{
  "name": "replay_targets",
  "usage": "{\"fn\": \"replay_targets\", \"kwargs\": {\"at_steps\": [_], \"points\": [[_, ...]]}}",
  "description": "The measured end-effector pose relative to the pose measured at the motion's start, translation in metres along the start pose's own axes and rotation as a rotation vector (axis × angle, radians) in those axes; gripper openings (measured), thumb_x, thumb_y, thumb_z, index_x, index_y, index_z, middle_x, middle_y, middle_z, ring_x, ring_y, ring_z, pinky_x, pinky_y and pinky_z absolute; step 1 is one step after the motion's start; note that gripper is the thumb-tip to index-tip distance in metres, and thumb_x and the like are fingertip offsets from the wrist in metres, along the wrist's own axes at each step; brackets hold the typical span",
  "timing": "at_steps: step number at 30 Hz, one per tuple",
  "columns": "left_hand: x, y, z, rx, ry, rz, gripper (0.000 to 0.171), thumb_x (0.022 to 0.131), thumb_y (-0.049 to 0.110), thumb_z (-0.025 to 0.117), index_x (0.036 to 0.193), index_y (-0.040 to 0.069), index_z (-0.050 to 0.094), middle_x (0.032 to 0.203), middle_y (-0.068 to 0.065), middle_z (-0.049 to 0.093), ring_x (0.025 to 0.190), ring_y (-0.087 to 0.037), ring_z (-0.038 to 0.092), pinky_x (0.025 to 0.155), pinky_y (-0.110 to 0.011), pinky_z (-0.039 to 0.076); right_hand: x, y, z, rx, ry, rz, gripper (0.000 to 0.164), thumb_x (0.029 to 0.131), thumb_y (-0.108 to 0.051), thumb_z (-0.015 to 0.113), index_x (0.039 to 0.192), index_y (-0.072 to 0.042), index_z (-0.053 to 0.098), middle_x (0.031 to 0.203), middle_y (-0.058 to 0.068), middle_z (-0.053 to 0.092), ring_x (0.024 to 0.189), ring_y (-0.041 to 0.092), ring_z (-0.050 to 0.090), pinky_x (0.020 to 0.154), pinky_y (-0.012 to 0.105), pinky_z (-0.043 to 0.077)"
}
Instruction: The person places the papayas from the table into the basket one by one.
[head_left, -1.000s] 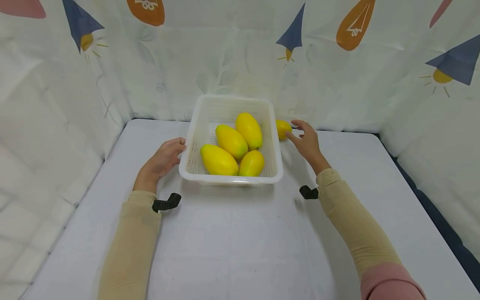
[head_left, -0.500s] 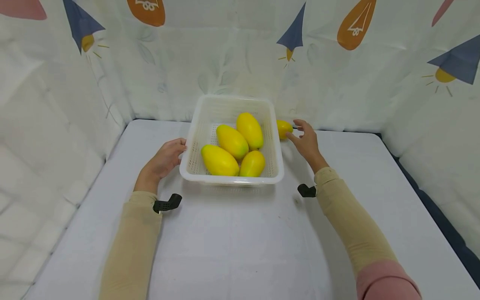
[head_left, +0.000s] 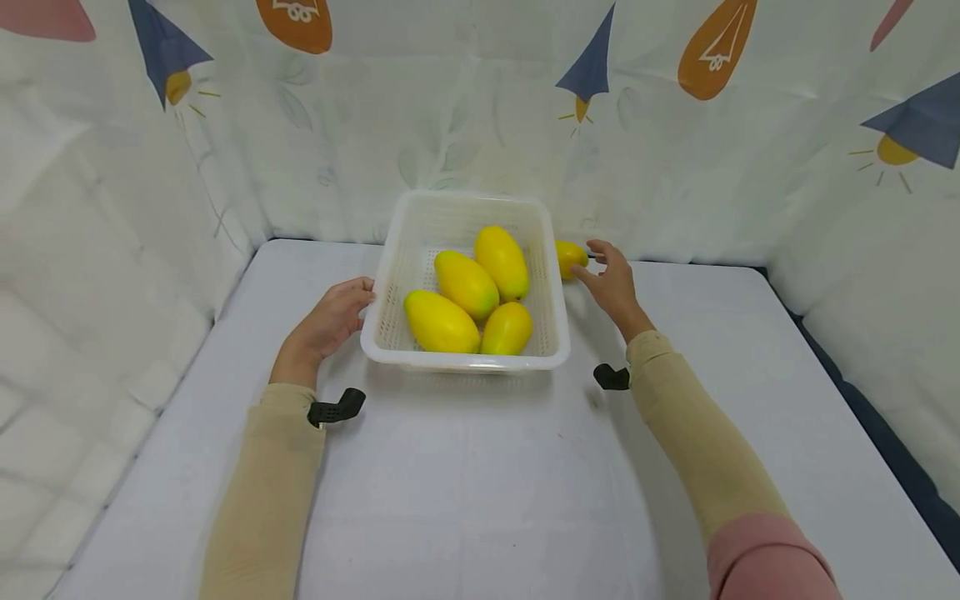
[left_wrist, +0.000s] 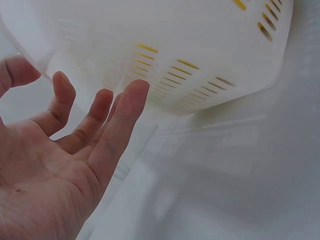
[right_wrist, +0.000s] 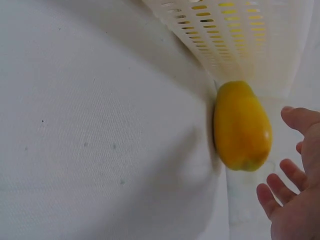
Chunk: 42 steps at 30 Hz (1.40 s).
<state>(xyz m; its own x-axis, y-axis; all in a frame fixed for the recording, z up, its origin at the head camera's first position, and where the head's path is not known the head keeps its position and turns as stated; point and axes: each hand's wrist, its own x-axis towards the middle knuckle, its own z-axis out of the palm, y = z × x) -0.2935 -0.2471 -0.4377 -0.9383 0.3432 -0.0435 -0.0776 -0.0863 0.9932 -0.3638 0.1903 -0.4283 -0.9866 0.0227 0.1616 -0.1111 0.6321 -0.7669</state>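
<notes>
A white plastic basket [head_left: 465, 362] with slotted walls stands at the far middle of the table, holding several yellow mangoes [head_left: 467, 285]. My left hand [head_left: 330, 321] is at the basket's left rim, fingertips right by the edge; its fingers [left_wrist: 117, 132] are loosely bent beside the wall in the left wrist view. Another mango [right_wrist: 242, 127] lies on the table outside the basket, close against its right side. My right hand [head_left: 611, 287] is beside that mango, thumb and fingers spread; a gap shows between them and the fruit in the right wrist view.
The white-covered table [head_left: 465, 483] backs onto a pale patterned cloth wall [head_left: 480, 108], with more cloth at both sides. A black wrist mount [head_left: 336, 407] juts from the left sleeve and a second black mount [head_left: 611, 377] from the right one.
My right wrist and forearm have shifted slightly to the left. Both hands keep their places at the basket and the outside mango, and the view has drifted a little.
</notes>
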Motion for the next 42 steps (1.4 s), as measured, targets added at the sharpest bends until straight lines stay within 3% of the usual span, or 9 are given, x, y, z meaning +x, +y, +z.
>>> {"fn": "replay_targets", "kwargs": {"at_steps": [7,15,30,42], "points": [[0.000,-0.001,-0.001,0.007,0.006,0.002,0.018,0.100,0.014,0.040,0.097,0.011,0.057,0.109,0.003,0.060,0.101,-0.010,0.056,0.076,-0.026,0.053,0.004,0.005,0.004,-0.007,-0.008,0.018,0.060,0.092,-0.028,0.066,0.143,-0.009,0.040,0.148,0.011,0.041,0.133,0.033,0.042,0.109,0.046,0.039],[0.000,-0.002,-0.003,0.016,-0.001,0.006,0.017,0.101,0.015,0.041,0.098,0.012,0.058,0.110,0.003,0.060,0.103,-0.010,0.055,0.077,-0.026,0.054,0.008,0.010,0.010,-0.017,-0.019,0.079,0.066,0.091,-0.032,0.066,0.147,-0.016,0.035,0.151,0.009,0.036,0.134,0.031,0.041,0.106,0.047,0.041],[0.000,-0.003,-0.002,0.020,-0.001,0.013,0.017,0.101,0.014,0.040,0.096,0.012,0.057,0.106,0.004,0.061,0.106,-0.011,0.054,0.078,-0.027,0.052,0.016,0.011,0.019,0.013,-0.041,0.109,0.073,0.091,-0.030,0.066,0.151,-0.015,0.026,0.154,0.011,0.032,0.134,0.033,0.041,0.108,0.046,0.041],[0.001,-0.002,-0.001,0.018,0.019,-0.006,0.017,0.100,0.013,0.039,0.099,0.011,0.056,0.107,0.003,0.060,0.096,-0.010,0.059,0.077,-0.027,0.053,0.026,0.012,0.027,-0.002,-0.046,0.129,0.070,0.092,-0.029,0.065,0.151,-0.019,0.027,0.154,0.011,0.031,0.137,0.032,0.037,0.112,0.045,0.036]]}}
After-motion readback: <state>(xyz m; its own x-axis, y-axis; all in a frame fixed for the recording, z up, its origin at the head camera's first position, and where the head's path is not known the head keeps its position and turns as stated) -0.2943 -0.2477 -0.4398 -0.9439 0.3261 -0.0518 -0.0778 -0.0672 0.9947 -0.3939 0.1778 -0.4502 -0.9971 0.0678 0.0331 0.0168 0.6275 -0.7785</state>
